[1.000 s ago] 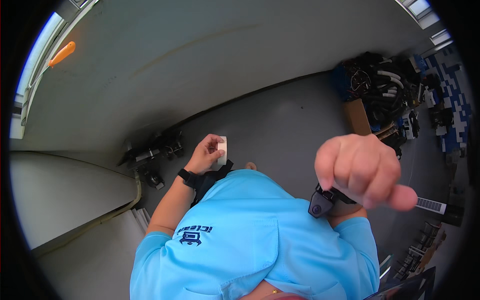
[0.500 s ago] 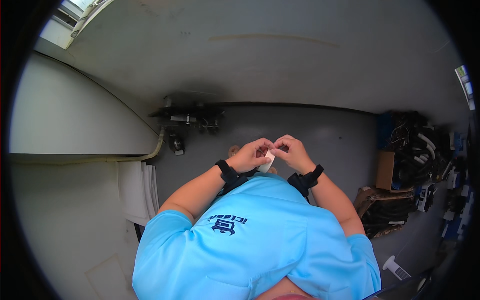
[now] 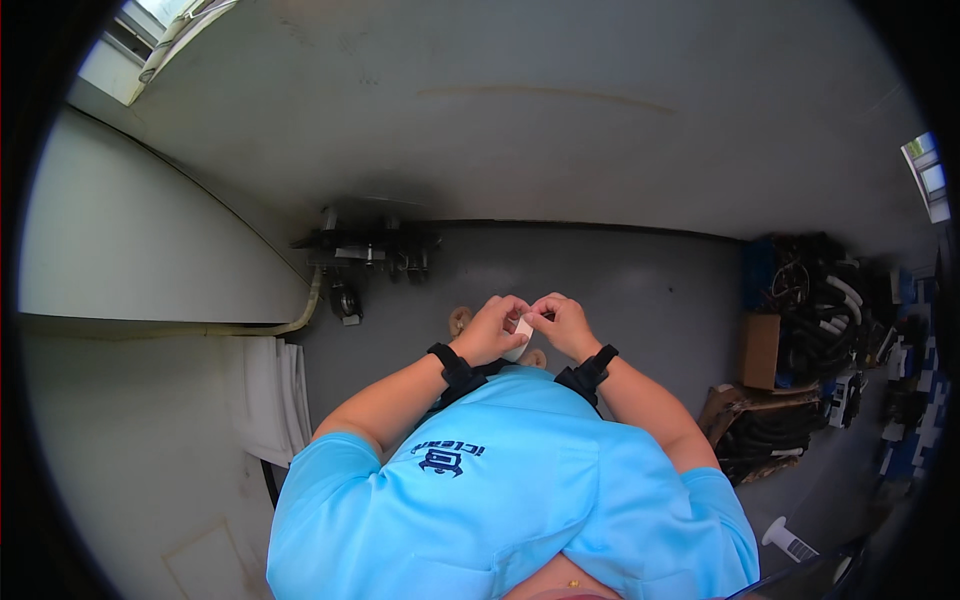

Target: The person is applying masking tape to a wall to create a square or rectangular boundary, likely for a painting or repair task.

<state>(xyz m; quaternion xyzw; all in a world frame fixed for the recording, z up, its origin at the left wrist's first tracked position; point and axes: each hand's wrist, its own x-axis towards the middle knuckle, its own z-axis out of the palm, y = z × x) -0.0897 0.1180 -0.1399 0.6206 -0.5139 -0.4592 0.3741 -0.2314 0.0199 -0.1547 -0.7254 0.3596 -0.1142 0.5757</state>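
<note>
In front of my waist, my left hand [image 3: 489, 331] is closed on a small white flat piece [image 3: 518, 343], its thumb lying across the front. Its exact kind is too small to make out. My right hand [image 3: 564, 327] meets the left one, with thumb and forefinger pinched at the piece's upper edge. Fingers partly cover the piece. A black band circles my left wrist [image 3: 457, 368], and another black band circles my right wrist [image 3: 588, 376].
A dark wheeled metal fixture [image 3: 368, 250] stands by the grey wall at the far left. White folded sheets [image 3: 272, 395] lean beside a pale cabinet. At right are a cardboard box [image 3: 760, 350], piled black hoses [image 3: 845, 310] and a white spool-like piece [image 3: 790, 540] on the floor.
The whole view has shifted slightly, and both hands appear a little lower and further left. They stay together at the white piece, which shows less between the fingers.
</note>
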